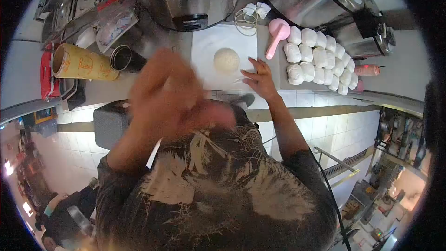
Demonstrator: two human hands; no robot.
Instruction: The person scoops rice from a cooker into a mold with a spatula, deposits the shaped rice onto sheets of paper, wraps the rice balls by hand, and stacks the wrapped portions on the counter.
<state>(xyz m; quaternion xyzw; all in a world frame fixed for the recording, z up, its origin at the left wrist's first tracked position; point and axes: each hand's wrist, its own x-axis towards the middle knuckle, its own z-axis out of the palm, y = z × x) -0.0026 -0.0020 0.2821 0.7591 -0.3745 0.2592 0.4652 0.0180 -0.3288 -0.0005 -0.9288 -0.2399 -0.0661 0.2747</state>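
A round mound of pale food (226,61) lies on a white paper sheet (204,42) at the middle of the counter. My right hand (261,78) is at the sheet's right edge, fingers apart, with nothing in it. Raised close to the camera, left of the sheet, my left hand (169,95) is smeared by motion, and its fingers cannot be made out. A pink scoop (278,35) lies right of the sheet. Beside it are several white wrapped bundles (319,57) in rows.
Behind the sheet stands a large Miyako cooker (186,0), with more steel pots (306,0) at back right. A yellow paper roll (86,63) and a black cup (124,59) are on the left. Rubber bands (246,21) lie near the scoop. Another person (69,214) is at lower left.
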